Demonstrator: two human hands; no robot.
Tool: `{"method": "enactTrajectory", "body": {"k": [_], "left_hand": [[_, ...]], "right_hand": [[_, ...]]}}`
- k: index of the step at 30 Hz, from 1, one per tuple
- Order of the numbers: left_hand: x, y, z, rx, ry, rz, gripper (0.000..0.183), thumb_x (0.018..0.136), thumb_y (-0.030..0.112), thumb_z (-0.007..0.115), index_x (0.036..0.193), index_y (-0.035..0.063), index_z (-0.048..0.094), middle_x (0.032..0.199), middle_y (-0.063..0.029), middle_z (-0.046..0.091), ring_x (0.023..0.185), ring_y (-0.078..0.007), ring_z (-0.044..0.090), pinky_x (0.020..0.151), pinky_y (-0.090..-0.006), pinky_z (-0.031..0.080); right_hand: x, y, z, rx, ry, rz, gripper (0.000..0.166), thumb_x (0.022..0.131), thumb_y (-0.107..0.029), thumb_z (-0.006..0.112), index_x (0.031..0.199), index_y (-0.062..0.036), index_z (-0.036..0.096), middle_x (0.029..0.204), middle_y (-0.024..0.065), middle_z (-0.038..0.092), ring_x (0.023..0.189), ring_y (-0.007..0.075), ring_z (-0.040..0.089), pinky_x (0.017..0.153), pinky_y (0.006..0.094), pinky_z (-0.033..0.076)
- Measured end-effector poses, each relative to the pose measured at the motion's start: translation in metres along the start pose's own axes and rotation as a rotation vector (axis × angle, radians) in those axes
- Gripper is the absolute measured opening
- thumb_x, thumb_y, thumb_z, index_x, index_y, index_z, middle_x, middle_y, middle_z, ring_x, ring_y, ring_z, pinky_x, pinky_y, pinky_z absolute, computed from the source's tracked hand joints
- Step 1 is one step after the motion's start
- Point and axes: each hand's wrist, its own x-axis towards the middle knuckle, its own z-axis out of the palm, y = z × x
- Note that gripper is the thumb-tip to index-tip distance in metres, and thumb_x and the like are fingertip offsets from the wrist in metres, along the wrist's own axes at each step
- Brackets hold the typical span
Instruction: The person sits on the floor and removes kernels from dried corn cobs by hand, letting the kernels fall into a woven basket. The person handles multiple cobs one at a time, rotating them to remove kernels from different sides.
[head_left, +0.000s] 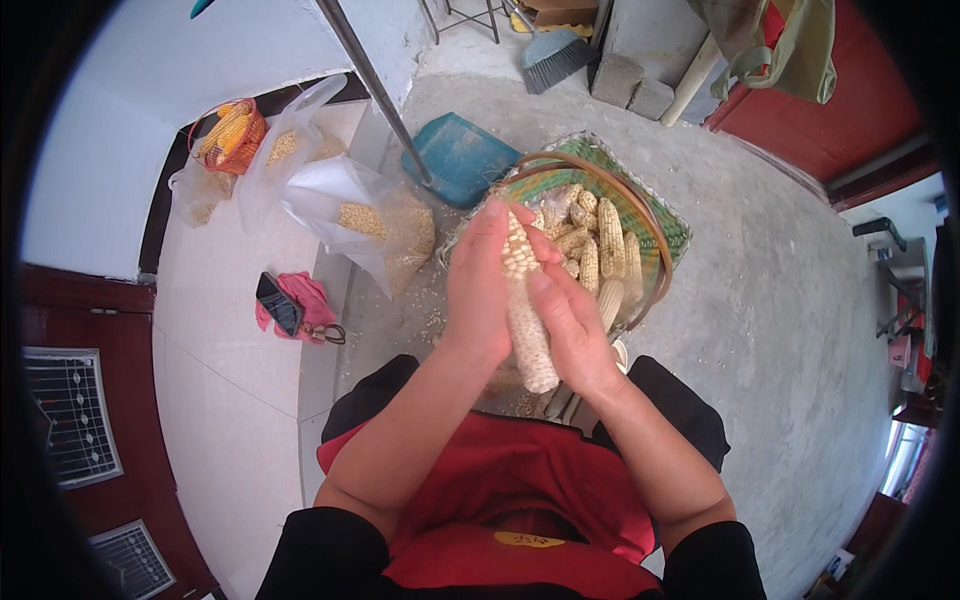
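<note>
Between my two hands is a partly shelled corn cob (531, 337), with kernels left on its far end and bare cob towards me. My left hand (480, 281) wraps its left side, and my right hand (574, 322) presses against its right side with the thumb lying along it. Just beyond my hands, a green and yellow woven basket (667, 217) with brown handles holds several dried corn cobs (612, 236). Loose kernels are scattered on the floor to the left of the basket. What lies below the held cob, between my knees, is mostly hidden.
A blue dustpan (461, 154) with a long handle sits behind the basket. Plastic bags of kernels (409, 232), a red basket of corn (244, 139), and a phone (279, 304) on a pink cloth (311, 296) are at left. A broom (555, 60) and concrete blocks (617, 80) stand farther back.
</note>
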Motion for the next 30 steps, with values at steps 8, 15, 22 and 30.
{"method": "enactTrajectory", "body": {"k": [8,15,22,30], "left_hand": [[-0.005,0.002,0.008,0.321,0.043,0.062,0.029,0.097,0.033,0.043,0.094,0.0055,0.052,0.069,-0.0048,0.054,0.071,-0.0163,0.053,0.08,-0.033,0.046],[-0.005,-0.001,0.003,0.177,0.047,0.037,0.024,0.096,0.028,0.046,0.091,0.0061,0.053,0.07,-0.0044,0.055,0.068,-0.0145,0.056,0.064,-0.0265,0.047],[-0.003,0.005,0.005,-0.048,-0.065,-0.092,0.03,0.097,0.031,0.042,0.097,0.0034,0.054,0.074,-0.0064,0.057,0.071,-0.0167,0.058,0.067,-0.0288,0.048],[-0.008,0.004,0.011,0.213,-0.016,-0.037,0.038,0.098,0.036,0.04,0.107,0.0019,0.053,0.072,-0.0062,0.057,0.077,-0.018,0.056,0.075,-0.0302,0.047]], "right_hand": [[0.0,-0.003,0.002,0.087,0.022,0.083,0.045,0.098,-0.028,0.042,0.123,0.0091,0.045,0.11,0.0112,0.056,0.102,0.0157,0.05,0.093,0.0279,0.037],[0.0,-0.005,0.004,-0.182,0.014,-0.093,0.052,0.098,-0.028,0.04,0.134,0.0088,0.034,0.123,0.014,0.052,0.116,0.0174,0.046,0.1,0.0295,0.033],[-0.002,-0.005,-0.004,0.174,-0.025,0.153,0.04,0.095,-0.022,0.039,0.118,0.0082,0.048,0.109,0.0093,0.055,0.1,0.014,0.049,0.089,0.0273,0.038],[0.001,-0.005,0.001,0.185,0.043,0.184,0.048,0.098,-0.039,0.039,0.113,0.0044,0.053,0.098,0.0049,0.056,0.092,0.0087,0.05,0.08,0.0237,0.041]]}}
